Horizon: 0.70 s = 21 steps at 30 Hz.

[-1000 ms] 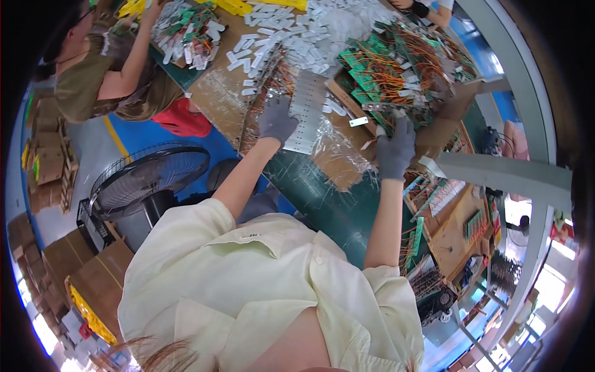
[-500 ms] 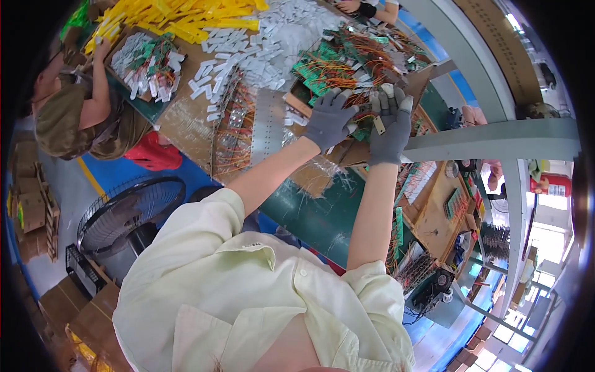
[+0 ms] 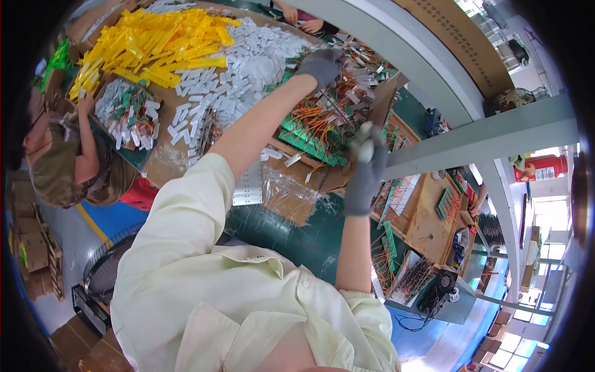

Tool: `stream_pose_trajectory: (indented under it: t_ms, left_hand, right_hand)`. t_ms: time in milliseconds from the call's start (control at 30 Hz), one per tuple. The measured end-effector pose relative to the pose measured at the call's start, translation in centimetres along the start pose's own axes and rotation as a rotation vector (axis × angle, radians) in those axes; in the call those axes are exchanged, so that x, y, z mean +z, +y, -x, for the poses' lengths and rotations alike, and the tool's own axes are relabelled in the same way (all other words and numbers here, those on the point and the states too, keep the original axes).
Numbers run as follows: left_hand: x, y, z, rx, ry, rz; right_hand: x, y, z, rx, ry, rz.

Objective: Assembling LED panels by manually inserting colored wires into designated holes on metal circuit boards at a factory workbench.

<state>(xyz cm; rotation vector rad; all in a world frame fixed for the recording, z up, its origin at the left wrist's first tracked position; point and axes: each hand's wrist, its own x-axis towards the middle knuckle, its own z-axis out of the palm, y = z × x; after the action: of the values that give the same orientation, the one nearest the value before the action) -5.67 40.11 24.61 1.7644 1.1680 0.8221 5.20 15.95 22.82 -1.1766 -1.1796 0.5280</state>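
Note:
My left hand (image 3: pixel 321 67), in a grey glove, reaches to the far side of a heap of wired parts (image 3: pixel 356 84) with orange and red leads. Its fingers point down and are mostly hidden, so what they touch does not show. My right hand (image 3: pixel 367 177), gloved in grey with pale fingertips, is above the near right edge of the cardboard box. Motion smears its fingers, and I cannot make out anything in them. Between the hands lie green circuit boards (image 3: pixel 310 139) with orange wires, stacked in rows.
White plastic casings (image 3: pixel 248 53) and yellow strips (image 3: pixel 155 40) cover the table's far left. A co-worker (image 3: pixel 68 158) sits left beside a box of boards (image 3: pixel 127 111). Another person's hands (image 3: pixel 300 18) show at the far edge. A grey metal beam (image 3: pixel 483 133) crosses at right.
My left hand has moved away from the right one, to the far side of the heap. My right hand has come nearer to me and slightly left. The view has shifted.

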Motion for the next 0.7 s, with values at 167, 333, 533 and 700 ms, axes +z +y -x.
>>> stream_pose_trajectory:
  t_ms: [167,333,533,700]
  left_hand:
    - [-0.7,-6.8,-14.0,0.273,0.194,-0.476]
    - [6.6,-4.1,-17.6,0.541,0.241,-0.709]
    - [-7.3,-9.5,-22.4,0.274,0.11,-0.962]
    - [-6.2,-11.1,0.2,0.121,0.652,-0.374]
  right_hand:
    - [-0.5,3.2,4.8,0.207,-0.038,-0.108]
    - [-3.1,4.3,7.7,0.309,0.004,-0.053]
    - [0.5,4.9,8.3,0.368,-0.154,-0.197]
    - [2.0,10.2,11.7,0.629,-0.344,0.048]
